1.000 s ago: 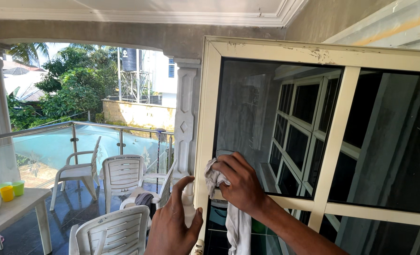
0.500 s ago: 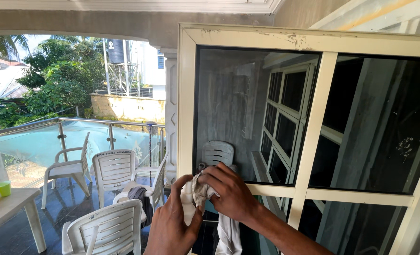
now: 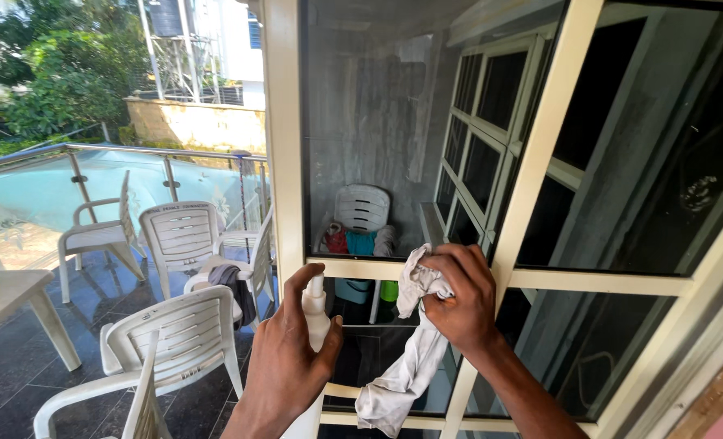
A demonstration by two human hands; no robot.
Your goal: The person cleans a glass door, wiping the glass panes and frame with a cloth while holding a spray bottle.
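My left hand point(image 3: 290, 358) grips a white spray bottle point(image 3: 313, 313), its nozzle end sticking up in front of the cream window frame point(image 3: 284, 162). My right hand point(image 3: 459, 301) clutches a crumpled white cloth point(image 3: 406, 358) against the frame's horizontal bar, with the cloth's tail hanging down over the lower pane. Above both hands is the dark glass pane point(image 3: 394, 130), which mirrors the balcony and a white chair.
White plastic chairs point(image 3: 178, 325) stand on the dark tiled balcony at my left, one with a dark garment draped on it. A table point(image 3: 8, 297) with green cups is at the far left. A glass railing point(image 3: 77, 179) edges the balcony.
The view has dropped and closed in on the window. My hands sit lower against the frame, and the spray bottle shows in my left hand.
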